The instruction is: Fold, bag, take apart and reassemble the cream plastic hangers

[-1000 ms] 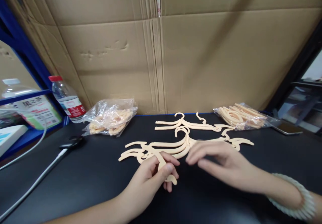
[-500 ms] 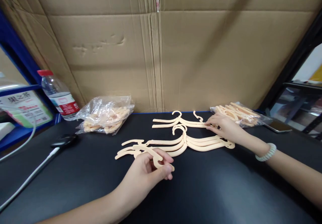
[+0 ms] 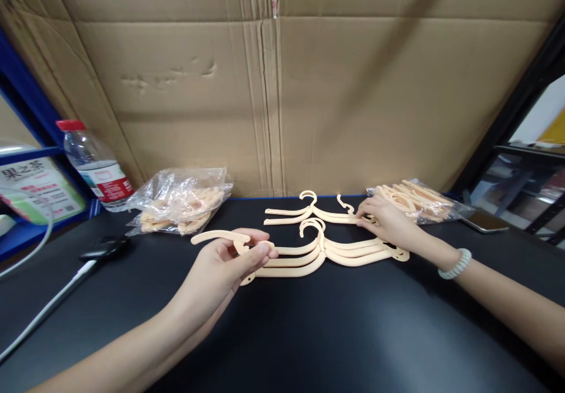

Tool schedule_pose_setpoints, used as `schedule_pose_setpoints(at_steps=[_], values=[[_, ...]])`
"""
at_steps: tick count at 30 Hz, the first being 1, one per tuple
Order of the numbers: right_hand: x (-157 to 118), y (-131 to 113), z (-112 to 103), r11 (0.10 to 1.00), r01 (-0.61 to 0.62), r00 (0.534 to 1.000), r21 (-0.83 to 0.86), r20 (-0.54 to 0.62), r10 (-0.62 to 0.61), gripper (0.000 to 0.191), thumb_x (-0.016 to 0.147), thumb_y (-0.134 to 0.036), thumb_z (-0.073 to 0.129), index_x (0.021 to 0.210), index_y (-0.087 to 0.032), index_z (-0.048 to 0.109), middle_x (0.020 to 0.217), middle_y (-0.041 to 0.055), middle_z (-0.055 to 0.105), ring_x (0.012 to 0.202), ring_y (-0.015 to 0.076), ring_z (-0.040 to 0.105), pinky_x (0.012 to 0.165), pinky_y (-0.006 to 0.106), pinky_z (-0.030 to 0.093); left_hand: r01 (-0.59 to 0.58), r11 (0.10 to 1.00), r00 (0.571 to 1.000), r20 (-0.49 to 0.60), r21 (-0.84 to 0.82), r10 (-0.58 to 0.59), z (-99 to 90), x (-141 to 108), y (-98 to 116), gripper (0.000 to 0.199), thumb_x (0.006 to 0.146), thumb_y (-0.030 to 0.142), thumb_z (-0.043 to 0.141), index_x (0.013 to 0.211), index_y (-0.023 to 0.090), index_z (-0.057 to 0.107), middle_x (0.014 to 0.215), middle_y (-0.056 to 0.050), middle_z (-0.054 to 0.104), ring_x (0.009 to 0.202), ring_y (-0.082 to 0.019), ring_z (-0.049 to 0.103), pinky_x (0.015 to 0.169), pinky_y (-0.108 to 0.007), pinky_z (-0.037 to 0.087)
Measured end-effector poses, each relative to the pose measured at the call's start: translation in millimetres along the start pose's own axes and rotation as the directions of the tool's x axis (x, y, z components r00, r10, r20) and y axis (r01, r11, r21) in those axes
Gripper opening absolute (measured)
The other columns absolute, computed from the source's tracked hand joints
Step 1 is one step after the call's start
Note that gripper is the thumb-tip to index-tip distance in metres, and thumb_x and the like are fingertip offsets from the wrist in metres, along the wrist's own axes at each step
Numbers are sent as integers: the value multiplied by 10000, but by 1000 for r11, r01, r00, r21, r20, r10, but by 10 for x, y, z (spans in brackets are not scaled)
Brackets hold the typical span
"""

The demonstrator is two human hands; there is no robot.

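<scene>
My left hand holds a curved cream plastic hanger piece between thumb and fingers, over the left ends of several cream hangers lying stacked on the black table. Behind them lies another cream hanger, with a small hooked piece beside its right arm. My right hand has its fingers closed at the right end of that rear hanger; the fingertips partly cover what they grip.
Clear bags of cream hanger parts lie at the left and right. A water bottle, a black device with a white cable and a phone are nearby. Cardboard stands behind.
My left hand has moved left and slightly up with the hanger piece, which now points further left. My right hand stays at the rear hanger's end. The view has shifted slightly.
</scene>
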State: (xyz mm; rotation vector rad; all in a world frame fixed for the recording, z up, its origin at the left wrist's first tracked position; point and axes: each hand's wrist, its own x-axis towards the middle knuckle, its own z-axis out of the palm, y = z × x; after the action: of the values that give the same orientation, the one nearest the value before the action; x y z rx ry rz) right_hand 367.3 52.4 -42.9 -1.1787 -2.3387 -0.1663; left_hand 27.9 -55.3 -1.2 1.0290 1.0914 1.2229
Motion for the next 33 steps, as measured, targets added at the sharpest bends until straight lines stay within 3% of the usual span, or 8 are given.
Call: schedule_pose_setpoints(at_steps=[3,7,14,20,23,28,33], values=[[-7,-58,-78,997,-64,997,51,-38,66,99,885,-260,535,829,-198,587,837,61,647,776,208,584,702,351,483,-18,1000,1000,-13,-10,18,-34,38,12,349,638,258,859,919,150,682,835,-71,741,832,-161,684,703,-191,524],[-19,-110,-187,986,-116,989,120,-75,125,88,880,-241,506,803,-214,539,742,28,635,676,178,597,625,307,483,-27,999,1000,-17,-36,26,-78,91,24,358,635,246,862,933,145,691,824,-75,748,802,-157,691,697,-190,535],[-38,-157,-317,986,-76,973,150,-203,106,199,899,-332,504,994,-213,632,877,67,705,771,212,654,677,349,513,-14,996,998,59,-88,19,-197,252,65,295,609,208,875,844,141,710,729,-11,688,677,-89,641,647,-143,509],[-50,-325,-426,981,-24,977,191,-205,64,212,921,-366,488,933,-217,638,839,53,681,750,204,627,649,330,485,-81,990,977,185,-119,102,-283,368,65,245,683,271,835,756,141,641,655,19,573,657,-77,543,640,-161,467],[-61,-388,-434,978,0,977,209,-208,45,204,912,-366,492,903,-221,634,808,48,663,724,201,612,643,332,478,-72,988,974,204,-134,99,-285,364,78,244,715,289,814,759,149,619,733,2,582,741,-101,551,708,-203,489],[-90,-380,-426,974,4,978,228,-203,44,180,905,-356,493,897,-229,621,805,38,650,717,197,599,625,324,465,5,985,956,291,-171,46,-260,313,104,212,750,263,788,741,154,605,1094,-44,617,960,-164,605,855,-309,509],[-112,-346,-427,973,5,978,232,-204,44,156,907,-340,504,913,-229,613,820,37,647,733,197,598,644,318,460,31,978,934,354,-207,45,-236,277,103,266,696,238,828,722,137,583,1038,-49,637,893,-170,655,839,-292,518]])
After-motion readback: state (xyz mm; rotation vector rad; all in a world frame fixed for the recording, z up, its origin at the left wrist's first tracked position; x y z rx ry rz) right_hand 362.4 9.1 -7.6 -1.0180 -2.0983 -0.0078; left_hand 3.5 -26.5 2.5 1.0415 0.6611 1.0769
